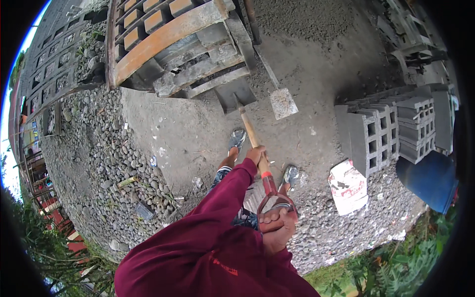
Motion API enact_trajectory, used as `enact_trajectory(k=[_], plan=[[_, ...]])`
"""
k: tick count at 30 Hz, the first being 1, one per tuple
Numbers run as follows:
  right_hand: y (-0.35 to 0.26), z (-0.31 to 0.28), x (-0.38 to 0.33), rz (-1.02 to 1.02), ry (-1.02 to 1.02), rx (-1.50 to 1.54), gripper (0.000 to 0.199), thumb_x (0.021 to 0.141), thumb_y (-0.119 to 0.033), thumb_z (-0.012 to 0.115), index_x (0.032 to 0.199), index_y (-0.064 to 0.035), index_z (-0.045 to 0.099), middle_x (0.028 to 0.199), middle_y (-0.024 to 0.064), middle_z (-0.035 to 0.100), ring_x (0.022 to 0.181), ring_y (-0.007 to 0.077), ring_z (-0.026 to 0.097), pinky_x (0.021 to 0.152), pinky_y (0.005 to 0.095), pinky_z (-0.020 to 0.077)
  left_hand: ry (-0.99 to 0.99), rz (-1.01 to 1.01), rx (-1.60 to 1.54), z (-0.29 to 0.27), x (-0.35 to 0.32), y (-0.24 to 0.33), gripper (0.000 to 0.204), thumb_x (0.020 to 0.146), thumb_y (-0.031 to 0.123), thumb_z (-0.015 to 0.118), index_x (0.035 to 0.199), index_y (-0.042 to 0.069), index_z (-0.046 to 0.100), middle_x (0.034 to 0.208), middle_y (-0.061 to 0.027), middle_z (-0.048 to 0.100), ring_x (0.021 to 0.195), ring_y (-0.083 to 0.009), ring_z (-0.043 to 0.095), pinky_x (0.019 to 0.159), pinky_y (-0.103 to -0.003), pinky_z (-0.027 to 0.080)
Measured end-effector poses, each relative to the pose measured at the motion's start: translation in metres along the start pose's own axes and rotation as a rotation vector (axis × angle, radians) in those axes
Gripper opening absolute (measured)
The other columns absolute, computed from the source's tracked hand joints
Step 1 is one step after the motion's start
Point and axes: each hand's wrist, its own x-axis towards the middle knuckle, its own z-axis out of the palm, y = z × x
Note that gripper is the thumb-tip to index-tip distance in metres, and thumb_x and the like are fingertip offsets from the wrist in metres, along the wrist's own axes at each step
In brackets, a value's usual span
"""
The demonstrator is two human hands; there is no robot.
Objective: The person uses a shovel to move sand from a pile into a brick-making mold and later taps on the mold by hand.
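A shovel with a wooden shaft (251, 129) and a red D-shaped grip runs away from me, in both my hands. My left hand (256, 154) is wrapped round the middle of the shaft. Lower down, my right hand (279, 228) is closed on the grip. The shovel's dark square blade (229, 95) is low over the ground, against or just in front of the near edge of a rusty metal block-moulding machine (170, 37). I cannot tell whether the blade touches it. A second shovel (283, 103), its blade crusted with cement, lies right of the blade.
Grey hollow blocks (378, 136) stand stacked at the right, beside a crumpled white sack (348, 187) and a dark blue object (429, 180). Loose stones (116, 173) cover the left ground. A gravel heap (307, 22) lies at the far side. My feet stand on either side of the shaft.
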Motion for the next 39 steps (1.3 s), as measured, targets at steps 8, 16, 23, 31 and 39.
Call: enact_trajectory(k=[8,16,23,31,39], plan=[[0.069,0.123,0.044,0.019,-0.455,0.113,0.013,0.093,-0.021,0.056,0.085,-0.0128,0.051,0.070,0.0021,0.052,0.065,0.0190,0.054,0.071,0.0418,0.0440,-0.125,-0.061,0.244,-0.019,0.017,0.144,0.013,0.080,0.016,0.057,0.078,0.008,0.047,0.060,-0.0067,0.050,0.048,-0.0213,0.049,0.045,-0.036,0.044],[0.072,0.054,0.084,0.042,-0.241,0.139,0.014,0.092,-0.019,0.055,0.082,-0.0123,0.048,0.064,0.0023,0.048,0.062,0.0183,0.052,0.067,0.0397,0.0446,-0.050,-0.077,0.316,-0.041,0.070,0.113,0.016,0.080,0.018,0.059,0.082,0.007,0.049,0.061,-0.0074,0.051,0.048,-0.0231,0.050,0.046,-0.039,0.046],[0.079,0.044,0.155,0.043,-0.279,0.123,0.012,0.093,-0.018,0.054,0.086,-0.0112,0.047,0.066,0.0038,0.048,0.060,0.0184,0.052,0.062,0.0391,0.0453,0.021,-0.004,0.229,-0.033,0.124,0.145,0.018,0.081,0.020,0.061,0.078,0.008,0.048,0.058,-0.0067,0.050,0.048,-0.0225,0.051,0.045,-0.038,0.046],[0.132,-0.066,0.169,0.074,-0.281,0.044,0.015,0.088,-0.007,0.059,0.078,-0.0026,0.050,0.068,0.0107,0.055,0.058,0.0192,0.053,0.057,0.0356,0.0464,0.097,-0.006,0.349,-0.097,0.137,0.101,0.035,0.084,0.025,0.062,0.114,0.011,0.049,0.076,0.0014,0.049,0.059,-0.0120,0.051,0.050,-0.032,0.045],[0.115,-0.022,0.145,0.012,-0.294,0.280,0.021,0.090,-0.020,0.063,0.080,-0.0051,0.052,0.071,0.0076,0.051,0.064,0.0186,0.052,0.063,0.0358,0.0451,0.027,-0.094,0.316,-0.082,0.122,0.107,0.029,0.083,0.026,0.064,0.105,0.012,0.052,0.074,0.0023,0.049,0.058,-0.0111,0.051,0.049,-0.033,0.046]])
